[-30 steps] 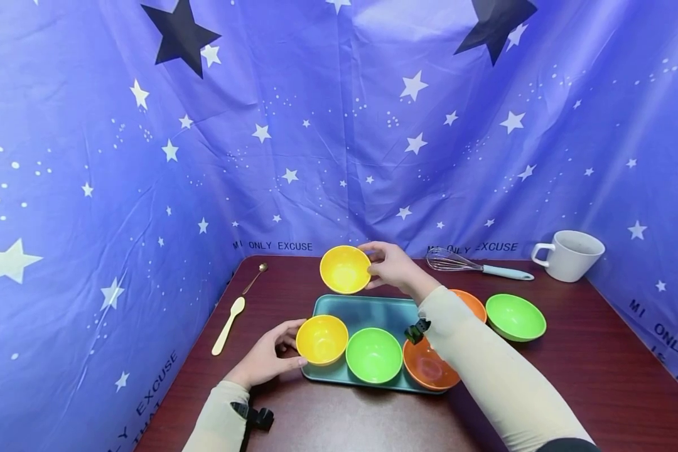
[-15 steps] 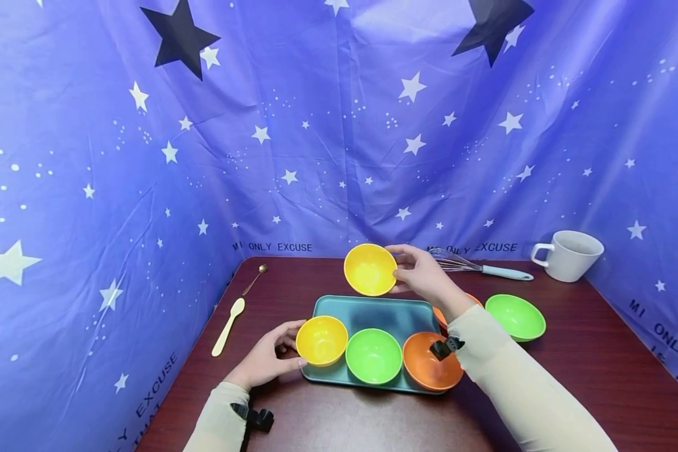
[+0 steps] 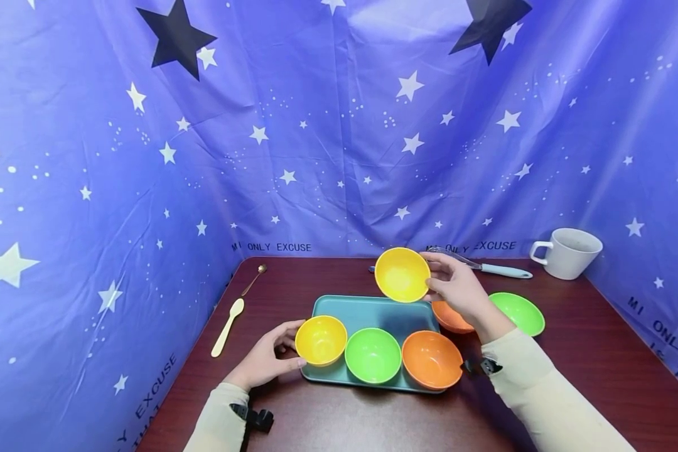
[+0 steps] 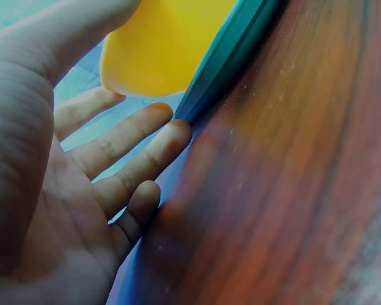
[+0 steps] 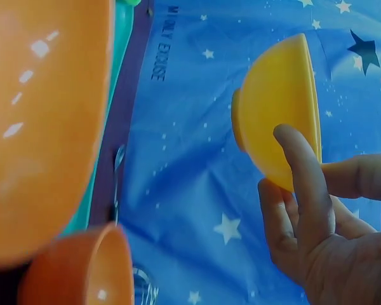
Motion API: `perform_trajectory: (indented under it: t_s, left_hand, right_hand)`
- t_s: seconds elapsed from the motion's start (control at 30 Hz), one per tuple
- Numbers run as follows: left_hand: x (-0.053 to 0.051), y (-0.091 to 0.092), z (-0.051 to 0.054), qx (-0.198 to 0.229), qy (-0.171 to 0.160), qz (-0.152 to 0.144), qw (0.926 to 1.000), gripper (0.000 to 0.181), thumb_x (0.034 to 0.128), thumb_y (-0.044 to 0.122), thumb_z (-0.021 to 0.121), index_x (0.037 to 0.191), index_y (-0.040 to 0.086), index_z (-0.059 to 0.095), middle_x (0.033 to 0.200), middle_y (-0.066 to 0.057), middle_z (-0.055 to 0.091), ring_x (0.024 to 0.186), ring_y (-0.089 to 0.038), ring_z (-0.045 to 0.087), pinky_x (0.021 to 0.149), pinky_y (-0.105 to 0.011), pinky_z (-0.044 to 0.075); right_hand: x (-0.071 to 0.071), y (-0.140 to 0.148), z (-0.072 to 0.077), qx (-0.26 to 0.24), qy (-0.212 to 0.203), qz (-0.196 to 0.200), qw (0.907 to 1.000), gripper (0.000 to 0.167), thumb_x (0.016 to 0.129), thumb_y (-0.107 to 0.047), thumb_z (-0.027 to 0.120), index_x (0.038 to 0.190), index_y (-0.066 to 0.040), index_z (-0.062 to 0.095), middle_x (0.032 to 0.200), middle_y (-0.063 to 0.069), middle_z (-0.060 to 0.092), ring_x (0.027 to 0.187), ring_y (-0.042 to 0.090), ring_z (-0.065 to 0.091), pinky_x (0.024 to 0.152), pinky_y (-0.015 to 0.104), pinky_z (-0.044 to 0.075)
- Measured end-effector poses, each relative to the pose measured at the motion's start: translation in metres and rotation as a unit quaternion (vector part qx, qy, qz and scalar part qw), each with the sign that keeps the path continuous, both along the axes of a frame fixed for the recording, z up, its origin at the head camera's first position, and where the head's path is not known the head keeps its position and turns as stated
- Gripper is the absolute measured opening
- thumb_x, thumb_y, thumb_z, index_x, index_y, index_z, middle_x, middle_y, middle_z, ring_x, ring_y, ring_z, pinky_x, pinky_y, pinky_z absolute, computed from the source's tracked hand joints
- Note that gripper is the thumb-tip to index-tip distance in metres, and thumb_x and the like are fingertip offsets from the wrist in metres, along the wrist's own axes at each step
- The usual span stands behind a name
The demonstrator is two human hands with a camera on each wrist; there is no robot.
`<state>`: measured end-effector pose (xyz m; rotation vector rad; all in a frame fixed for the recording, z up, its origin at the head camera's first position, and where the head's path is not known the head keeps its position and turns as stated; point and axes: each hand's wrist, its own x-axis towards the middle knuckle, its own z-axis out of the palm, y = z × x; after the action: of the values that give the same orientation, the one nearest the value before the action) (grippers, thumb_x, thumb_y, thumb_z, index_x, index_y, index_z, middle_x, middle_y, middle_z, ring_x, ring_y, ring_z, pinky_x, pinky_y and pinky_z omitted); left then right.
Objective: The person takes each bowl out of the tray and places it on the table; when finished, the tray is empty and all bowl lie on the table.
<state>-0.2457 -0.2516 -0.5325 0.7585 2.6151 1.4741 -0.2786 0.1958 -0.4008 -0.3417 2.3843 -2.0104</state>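
My right hand point(image 3: 462, 290) pinches the rim of a yellow bowl point(image 3: 402, 275) and holds it in the air above the back right of the teal tray point(image 3: 373, 307). In the right wrist view the fingers and thumb grip that bowl point(image 5: 279, 108) from its side. On the tray stand a second yellow bowl point(image 3: 321, 341), a green bowl point(image 3: 373, 355) and an orange bowl point(image 3: 432, 360) in a row. At the left end my left hand point(image 3: 267, 356) rests around the side of the second yellow bowl, thumb and fingers spread at its wall.
Another orange bowl point(image 3: 452, 317) and a green bowl point(image 3: 518, 312) stand right of the tray, partly behind the right arm. A whisk point(image 3: 505, 271) and a white mug point(image 3: 569, 254) are at the back right. Two spoons point(image 3: 228, 328) point(image 3: 253, 280) lie at the left.
The right hand has moved to the right with the yellow bowl, from behind the tray's left part to above its right part. My left hand has stayed at its bowl.
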Motion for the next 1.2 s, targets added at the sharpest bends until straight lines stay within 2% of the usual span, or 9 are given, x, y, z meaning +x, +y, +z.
perform_trajectory:
  t_s: [0.2,0.43,0.5,0.6,0.73,0.93,1.2]
  left_hand:
    - [0.0,0.001,0.0,0.008,0.004,-0.004,0.9999,0.077,0.0855,0.029,0.089,0.153,0.029,0.051,0.124,0.005,0.068,0.102,-0.019,0.066,0.085,-0.037,0.051]
    - [0.001,0.002,0.001,0.021,0.007,-0.012,0.9997,0.076,0.0858,0.026,0.089,0.152,0.025,0.052,0.124,0.001,0.068,0.101,-0.023,0.066,0.083,-0.04,0.052]
    - [0.001,0.002,0.001,0.022,0.005,-0.011,0.9997,0.076,0.086,0.026,0.089,0.152,0.024,0.052,0.124,0.001,0.068,0.101,-0.022,0.065,0.083,-0.039,0.052]
    - [0.002,0.002,0.001,0.017,0.002,-0.006,0.9998,0.077,0.086,0.027,0.089,0.153,0.026,0.051,0.123,0.003,0.068,0.101,-0.021,0.065,0.084,-0.037,0.052]
    - [0.001,0.002,0.0,0.005,-0.005,0.003,1.0,0.078,0.0851,0.03,0.09,0.152,0.031,0.051,0.122,0.007,0.068,0.103,-0.019,0.065,0.086,-0.036,0.051]
    - [0.001,0.001,-0.001,0.002,0.001,0.004,1.0,0.077,0.0857,0.031,0.089,0.153,0.03,0.05,0.123,0.006,0.068,0.103,-0.02,0.065,0.086,-0.036,0.052]
    - [0.001,0.002,0.0,0.005,-0.002,0.001,1.0,0.077,0.0859,0.029,0.089,0.152,0.03,0.05,0.123,0.006,0.068,0.103,-0.021,0.065,0.086,-0.037,0.052]
  right_hand:
    - [0.01,0.031,-0.009,0.01,0.016,-0.033,0.9993,0.06,0.1,0.009,0.058,0.157,-0.004,0.045,0.141,0.03,0.05,0.102,0.014,0.069,0.076,0.042,0.062]
    - [0.025,0.064,-0.019,-0.003,0.032,-0.055,0.998,0.06,0.101,0.008,0.057,0.158,0.003,0.039,0.138,0.032,0.048,0.099,0.009,0.068,0.074,0.038,0.062]
    - [0.028,0.074,-0.022,-0.007,0.037,-0.063,0.9973,0.059,0.101,0.008,0.058,0.157,0.004,0.039,0.135,0.027,0.051,0.098,0.008,0.068,0.073,0.037,0.062]
    - [0.033,0.09,-0.027,-0.015,0.042,-0.074,0.9962,0.059,0.1,0.008,0.059,0.156,0.003,0.042,0.128,0.013,0.059,0.098,0.006,0.07,0.072,0.038,0.062]
    - [0.039,0.109,-0.035,-0.061,0.048,-0.073,0.9943,0.058,0.099,0.011,0.059,0.155,0.0,0.046,0.118,0.0,0.063,0.096,0.007,0.072,0.071,0.04,0.062]
    - [0.048,0.133,-0.042,-0.129,0.07,-0.073,0.9864,0.057,0.098,0.015,0.059,0.152,-0.002,0.051,0.112,0.002,0.065,0.092,0.01,0.074,0.067,0.039,0.061]
    - [0.058,0.165,-0.045,-0.205,0.074,-0.104,0.9704,0.058,0.096,0.019,0.059,0.148,-0.007,0.058,0.107,0.003,0.065,0.086,0.012,0.074,0.065,0.035,0.061]
